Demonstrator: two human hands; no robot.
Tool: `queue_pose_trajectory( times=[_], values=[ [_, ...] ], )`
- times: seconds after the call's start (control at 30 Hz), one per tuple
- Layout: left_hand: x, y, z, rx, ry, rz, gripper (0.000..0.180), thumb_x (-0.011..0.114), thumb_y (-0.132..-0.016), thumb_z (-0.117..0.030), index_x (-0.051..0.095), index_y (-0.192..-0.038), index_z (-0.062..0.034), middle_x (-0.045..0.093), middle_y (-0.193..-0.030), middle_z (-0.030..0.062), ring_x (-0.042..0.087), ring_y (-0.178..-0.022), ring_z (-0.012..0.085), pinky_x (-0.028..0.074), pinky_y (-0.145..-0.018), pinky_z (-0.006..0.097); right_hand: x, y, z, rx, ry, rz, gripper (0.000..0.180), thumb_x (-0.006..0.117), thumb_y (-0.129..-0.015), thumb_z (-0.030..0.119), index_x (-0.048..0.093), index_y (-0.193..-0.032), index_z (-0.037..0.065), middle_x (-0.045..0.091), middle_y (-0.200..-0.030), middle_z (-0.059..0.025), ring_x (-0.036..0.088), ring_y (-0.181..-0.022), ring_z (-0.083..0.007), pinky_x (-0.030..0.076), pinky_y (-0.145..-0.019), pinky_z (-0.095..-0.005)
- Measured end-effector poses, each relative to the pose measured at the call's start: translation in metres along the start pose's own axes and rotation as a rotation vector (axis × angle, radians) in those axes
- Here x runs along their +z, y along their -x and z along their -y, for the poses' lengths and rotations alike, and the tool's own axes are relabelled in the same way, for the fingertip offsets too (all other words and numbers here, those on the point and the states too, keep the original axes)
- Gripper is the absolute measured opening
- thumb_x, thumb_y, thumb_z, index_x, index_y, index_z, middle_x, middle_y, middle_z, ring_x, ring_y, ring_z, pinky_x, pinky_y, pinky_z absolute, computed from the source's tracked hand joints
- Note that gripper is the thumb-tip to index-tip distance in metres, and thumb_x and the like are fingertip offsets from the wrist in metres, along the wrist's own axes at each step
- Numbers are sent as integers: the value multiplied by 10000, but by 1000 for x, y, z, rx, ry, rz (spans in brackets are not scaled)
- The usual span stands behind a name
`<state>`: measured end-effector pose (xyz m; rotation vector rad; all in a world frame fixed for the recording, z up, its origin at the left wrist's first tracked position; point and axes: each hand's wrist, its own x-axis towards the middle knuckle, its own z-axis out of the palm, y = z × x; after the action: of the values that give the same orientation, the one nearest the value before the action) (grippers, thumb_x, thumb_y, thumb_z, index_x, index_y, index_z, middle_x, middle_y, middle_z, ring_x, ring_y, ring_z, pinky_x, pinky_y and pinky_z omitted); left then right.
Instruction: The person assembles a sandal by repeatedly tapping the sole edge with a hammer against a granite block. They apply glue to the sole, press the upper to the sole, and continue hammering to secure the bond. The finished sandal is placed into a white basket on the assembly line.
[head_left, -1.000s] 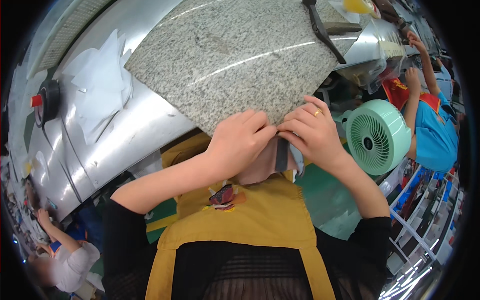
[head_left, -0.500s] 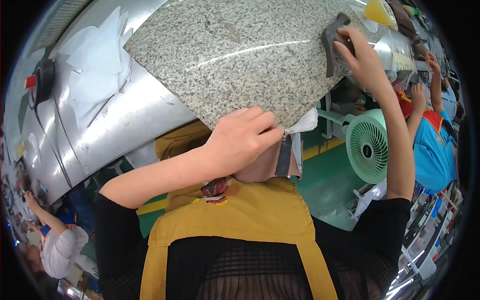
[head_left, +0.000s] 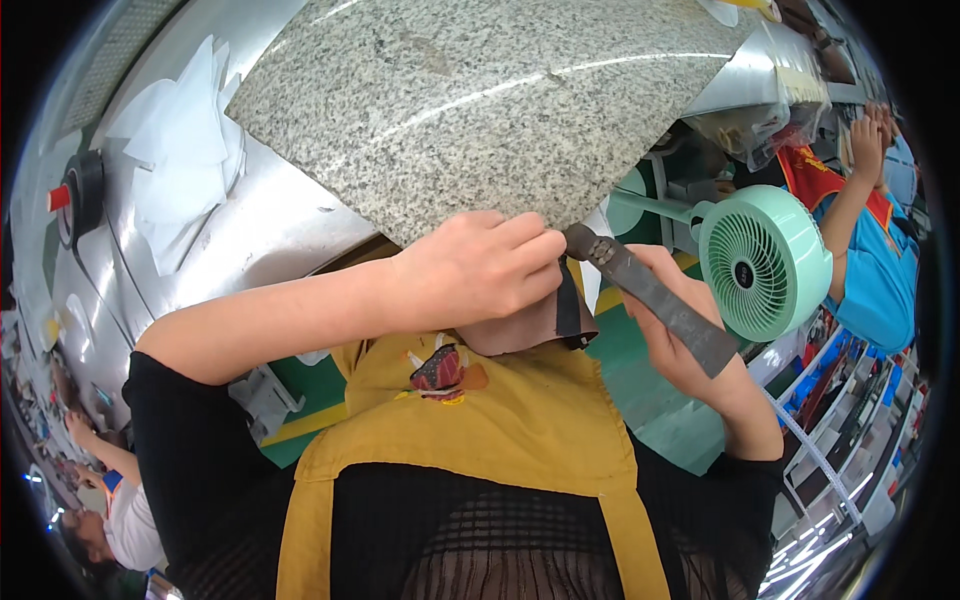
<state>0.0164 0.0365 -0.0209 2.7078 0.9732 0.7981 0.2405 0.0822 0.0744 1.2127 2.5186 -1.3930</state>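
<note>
My left hand (head_left: 490, 265) is closed over a brownish-pink leather piece (head_left: 515, 330) at the near corner of a speckled granite slab (head_left: 480, 120). The piece hangs below the slab's edge, with a black strip along its right side. My right hand (head_left: 662, 345) is closed round a dark metal hammer (head_left: 668, 305), whose handle is hidden by the hand. The hammer's rounded end is close beside my left fingertips, at the slab's corner; I cannot tell whether it touches the leather.
White sheets (head_left: 185, 160) and a black roll with a red centre (head_left: 82, 200) lie on the metal table (head_left: 275, 215) at left. A green fan (head_left: 760, 270) stands at right, below a clear plastic bag (head_left: 770, 125). Co-workers sit at far right (head_left: 870, 280) and lower left.
My right hand has lifted the hammer off the slab's far right and brought it near and left, beside my left hand. The left hand keeps its hold on the leather.
</note>
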Motion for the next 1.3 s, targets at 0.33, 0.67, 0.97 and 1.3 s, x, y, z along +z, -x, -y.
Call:
queue_pose_trajectory(
  times=[0.33, 0.67, 0.97, 1.3],
  values=[
    [3, 4, 3, 29, 15, -35, 245, 606, -646, -85, 588, -885, -37, 474, -807, 17, 521, -718, 130, 471, -547, 223, 1, -6, 2, -30, -17, 6, 358, 529, -804, -21, 496, -1157, 31, 599, -939, -175, 616, -794, -381, 498, -645, -376],
    [4, 6, 1, 39, -17, -18, 236, 595, -627, -106, 569, -852, -40, 471, -809, 21, 517, -719, 135, 453, -544, 224, -9, -3, 2, -56, -52, 65, 346, 533, -820, -31, 475, -1157, 22, 568, -971, -164, 604, -825, -359, 487, -669, -361],
    [3, 7, 1, -232, 127, -6, 223, 626, -658, -101, 597, -878, -69, 497, -810, 10, 538, -726, 159, 475, -555, 263, 3, -6, 3, -124, 69, 60, 361, 512, -777, -52, 480, -1132, 6, 548, -931, -163, 584, -789, -368, 484, -653, -384],
    [4, 16, 4, -22, 10, -74, 234, 594, -667, -107, 565, -895, -61, 484, -815, 34, 527, -709, 164, 472, -536, 260, 3, -5, 5, -32, -64, 82, 279, 495, -886, -13, 512, -1164, 3, 583, -908, -174, 595, -755, -320, 475, -665, -344]
  ],
)
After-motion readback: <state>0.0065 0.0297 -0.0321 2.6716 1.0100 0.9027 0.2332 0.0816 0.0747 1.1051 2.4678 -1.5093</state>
